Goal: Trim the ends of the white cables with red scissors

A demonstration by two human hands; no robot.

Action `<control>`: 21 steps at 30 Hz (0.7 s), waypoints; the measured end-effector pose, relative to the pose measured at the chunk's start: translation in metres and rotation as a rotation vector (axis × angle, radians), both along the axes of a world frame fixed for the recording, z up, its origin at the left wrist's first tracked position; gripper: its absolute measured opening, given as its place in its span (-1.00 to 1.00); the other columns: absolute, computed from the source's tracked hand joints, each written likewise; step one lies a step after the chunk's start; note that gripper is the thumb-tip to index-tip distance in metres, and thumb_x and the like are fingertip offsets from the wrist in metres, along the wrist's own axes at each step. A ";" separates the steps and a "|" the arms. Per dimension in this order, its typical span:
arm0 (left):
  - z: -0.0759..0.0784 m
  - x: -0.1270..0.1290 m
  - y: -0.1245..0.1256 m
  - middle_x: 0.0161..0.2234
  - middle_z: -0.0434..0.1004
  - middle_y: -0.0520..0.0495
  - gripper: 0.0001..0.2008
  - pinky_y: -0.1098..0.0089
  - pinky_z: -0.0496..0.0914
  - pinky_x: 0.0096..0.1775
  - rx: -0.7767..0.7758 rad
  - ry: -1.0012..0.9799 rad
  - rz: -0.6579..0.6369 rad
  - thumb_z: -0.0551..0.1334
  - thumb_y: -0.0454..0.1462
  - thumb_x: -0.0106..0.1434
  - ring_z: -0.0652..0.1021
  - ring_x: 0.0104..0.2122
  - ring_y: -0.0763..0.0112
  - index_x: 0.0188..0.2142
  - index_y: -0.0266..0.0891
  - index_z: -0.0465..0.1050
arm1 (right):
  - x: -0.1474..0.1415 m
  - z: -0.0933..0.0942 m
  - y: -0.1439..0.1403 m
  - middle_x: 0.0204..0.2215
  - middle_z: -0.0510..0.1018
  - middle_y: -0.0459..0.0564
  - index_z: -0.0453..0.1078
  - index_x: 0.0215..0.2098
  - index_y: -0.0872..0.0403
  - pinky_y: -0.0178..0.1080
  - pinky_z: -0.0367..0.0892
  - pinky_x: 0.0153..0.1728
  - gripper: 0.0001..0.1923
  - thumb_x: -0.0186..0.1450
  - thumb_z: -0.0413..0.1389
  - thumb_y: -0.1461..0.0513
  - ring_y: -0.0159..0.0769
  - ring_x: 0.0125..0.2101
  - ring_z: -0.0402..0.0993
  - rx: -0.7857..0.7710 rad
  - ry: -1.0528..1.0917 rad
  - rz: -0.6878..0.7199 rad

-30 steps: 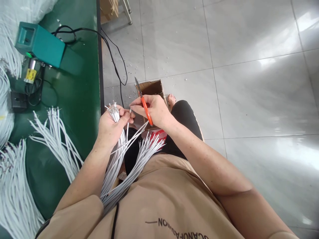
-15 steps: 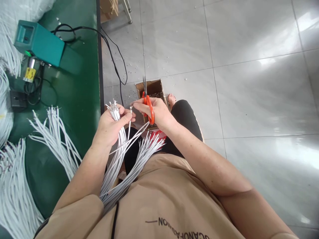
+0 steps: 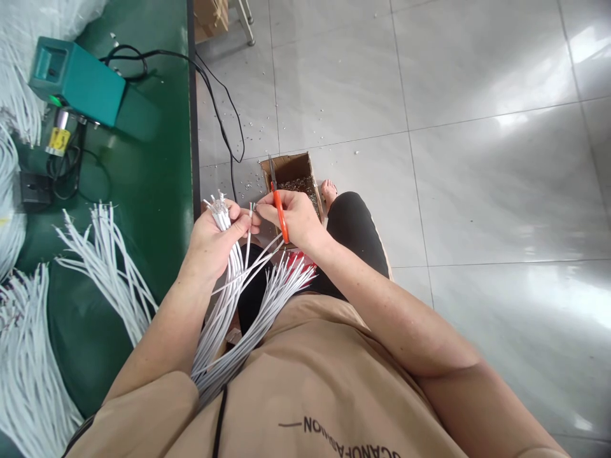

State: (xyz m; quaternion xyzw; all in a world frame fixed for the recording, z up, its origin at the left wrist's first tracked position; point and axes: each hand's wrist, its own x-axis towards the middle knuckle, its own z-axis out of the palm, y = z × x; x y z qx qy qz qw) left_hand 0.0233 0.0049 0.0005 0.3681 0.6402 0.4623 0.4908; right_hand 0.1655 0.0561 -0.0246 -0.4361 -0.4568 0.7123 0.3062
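The grey tiled floor (image 3: 429, 127) fills most of the view, with the green worktable (image 3: 143, 210) along the left edge carrying a teal machine (image 3: 71, 79) and loose fans of white cables (image 3: 109, 267). Below the hands a small cardboard box (image 3: 293, 172) stands on the floor, holding what look like fine offcuts.

The bundle of white wires (image 3: 229, 286) runs from the person's lap up into the left hand (image 3: 214, 238), which is clenched around it near the stripped ends, thumb pressing on top. The right hand (image 3: 293, 216) grips the orange-handled scissors (image 3: 279, 203) while its thumb and forefinger pinch the tip of a single wire (image 3: 248, 238) that stands apart from the bundle, just beside the left thumb.

These wires look light and springy (they fan out wherever nothing grips them), with smooth jackets likely to slip, so the sound place to hold is close to the ends, where the left hand has them; the bared tips seem delicate and would bend easily.

Against half a second ago, the scissors have tipped a little: the blades now lean up-left over the box instead of pointing straight up, and the right hand has drawn closer to the left.
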 end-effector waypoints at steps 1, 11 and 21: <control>0.001 0.000 0.000 -0.46 0.51 0.06 -0.74 0.51 0.38 -0.43 -0.004 0.003 0.001 0.34 -0.37 0.07 0.53 -0.48 0.52 -0.47 -0.21 0.22 | 0.000 -0.003 0.000 -0.58 0.39 -0.16 0.40 -0.47 0.12 -0.36 0.21 -0.43 -0.88 0.13 0.12 0.21 -0.47 -0.51 0.23 0.018 -0.050 -0.022; -0.005 -0.001 0.000 -0.46 0.51 0.08 -0.67 0.40 0.49 -0.27 0.002 0.052 0.086 0.44 -0.36 -0.05 0.57 -0.41 0.44 -0.47 -0.20 0.27 | 0.005 0.000 -0.002 -0.43 0.51 -0.11 0.49 -0.35 0.12 -0.33 0.30 -0.30 -0.76 0.19 0.17 0.10 -0.43 -0.40 0.37 0.096 0.100 -0.084; 0.014 -0.022 0.002 -0.16 0.56 -0.11 -0.55 0.35 0.54 -0.17 -0.214 0.002 -0.142 0.40 -0.34 0.02 0.55 -0.12 0.30 -0.04 -0.20 0.53 | 0.005 0.000 -0.001 -0.35 0.53 -0.07 0.49 -0.26 0.10 -0.30 0.32 -0.26 -0.83 0.23 0.11 0.22 -0.37 -0.31 0.42 0.239 -0.153 -0.234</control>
